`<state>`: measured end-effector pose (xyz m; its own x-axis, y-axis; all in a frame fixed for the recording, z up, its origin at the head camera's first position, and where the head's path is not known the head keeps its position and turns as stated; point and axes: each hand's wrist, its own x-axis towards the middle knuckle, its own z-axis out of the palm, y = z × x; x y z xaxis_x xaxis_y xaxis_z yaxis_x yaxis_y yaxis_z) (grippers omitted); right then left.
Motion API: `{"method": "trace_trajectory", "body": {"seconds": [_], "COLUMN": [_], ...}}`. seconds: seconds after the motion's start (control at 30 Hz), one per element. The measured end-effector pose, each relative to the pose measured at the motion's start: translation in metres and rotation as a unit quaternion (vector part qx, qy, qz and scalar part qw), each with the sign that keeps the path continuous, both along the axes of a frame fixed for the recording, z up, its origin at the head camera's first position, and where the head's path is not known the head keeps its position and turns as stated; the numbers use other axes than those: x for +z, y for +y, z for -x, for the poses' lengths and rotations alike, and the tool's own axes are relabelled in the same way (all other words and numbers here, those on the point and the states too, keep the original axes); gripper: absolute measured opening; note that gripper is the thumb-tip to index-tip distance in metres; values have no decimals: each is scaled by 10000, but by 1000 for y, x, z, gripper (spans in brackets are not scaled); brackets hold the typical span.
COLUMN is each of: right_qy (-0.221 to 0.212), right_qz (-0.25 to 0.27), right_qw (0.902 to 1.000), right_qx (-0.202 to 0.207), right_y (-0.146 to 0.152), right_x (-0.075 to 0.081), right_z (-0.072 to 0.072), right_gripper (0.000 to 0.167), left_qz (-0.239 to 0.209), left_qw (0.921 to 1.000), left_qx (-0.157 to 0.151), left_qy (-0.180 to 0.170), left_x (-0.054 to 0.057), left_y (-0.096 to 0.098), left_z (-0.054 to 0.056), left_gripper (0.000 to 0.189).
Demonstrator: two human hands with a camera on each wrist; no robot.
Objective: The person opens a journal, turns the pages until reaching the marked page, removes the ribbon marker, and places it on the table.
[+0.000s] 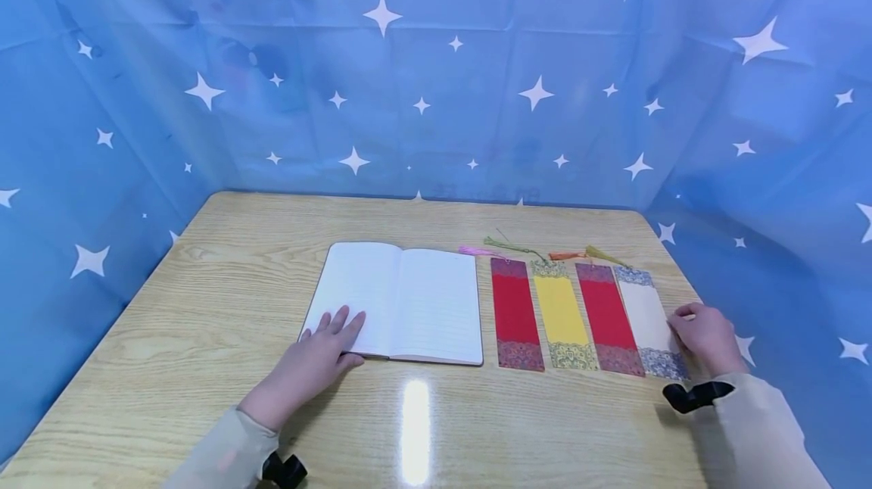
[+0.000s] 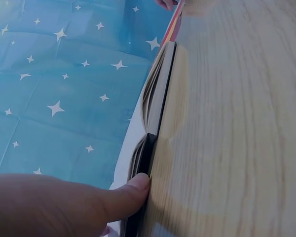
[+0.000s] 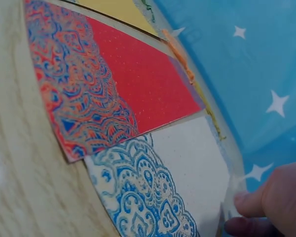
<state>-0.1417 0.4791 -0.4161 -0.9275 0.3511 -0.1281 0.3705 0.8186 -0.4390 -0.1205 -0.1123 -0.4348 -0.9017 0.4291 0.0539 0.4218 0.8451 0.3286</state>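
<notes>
An open notebook (image 1: 436,300) with blank-looking pages lies on the table. My left hand (image 1: 320,353) rests on its left page with fingers spread, and the thumb (image 2: 133,190) lies along the dark cover's near edge. To the notebook's right, a red bookmark (image 1: 514,307), a yellow bookmark (image 1: 562,307), a second red bookmark (image 3: 143,79) and a white bookmark with blue lace patterns (image 3: 190,163) lie side by side. At the white one's right edge is my right hand (image 1: 708,334), fingers bent. Whether its fingertips pinch that edge is unclear.
Pink (image 1: 480,251), green (image 1: 514,247), orange (image 1: 567,255) and olive (image 1: 605,255) tassels extend from the bookmarks' far ends. A blue star-printed cloth (image 1: 436,133) surrounds the back and sides of the wooden table (image 1: 204,307).
</notes>
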Motion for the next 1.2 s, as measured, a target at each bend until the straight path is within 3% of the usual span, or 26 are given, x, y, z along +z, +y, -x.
{"method": "trace_trajectory", "body": {"seconds": [0.17, 0.37, 0.6, 0.87, 1.07, 1.2], "right_qy": [87, 455, 750, 1000, 1203, 1398], "right_qz": [-163, -316, -337, -284, -253, -239], "right_qw": [9998, 9984, 9958, 9925, 9892, 9856], "right_qx": [-112, 151, 395, 641, 799, 920], "right_y": [-5, -11, -19, -34, -45, -54], "right_x": [3, 5, 5, 11, 17, 20], "right_z": [-1, -2, 0, 0, 0, 0], "right_gripper": [45, 48, 49, 49, 48, 46], "left_qz": [93, 365, 704, 319, -43, -173], "left_qw": [9967, 9834, 9708, 9451, 9326, 9372], "left_qx": [-264, -574, -737, -891, -996, -859], "left_qy": [768, 1681, 2171, 3127, 3469, 3375], "left_x": [-4, -3, 10, 32, 45, 48], "left_y": [-5, -13, -18, -20, -16, -7], "left_z": [0, -1, -5, -4, 0, 2], "left_gripper": [60, 51, 47, 42, 58, 76]}}
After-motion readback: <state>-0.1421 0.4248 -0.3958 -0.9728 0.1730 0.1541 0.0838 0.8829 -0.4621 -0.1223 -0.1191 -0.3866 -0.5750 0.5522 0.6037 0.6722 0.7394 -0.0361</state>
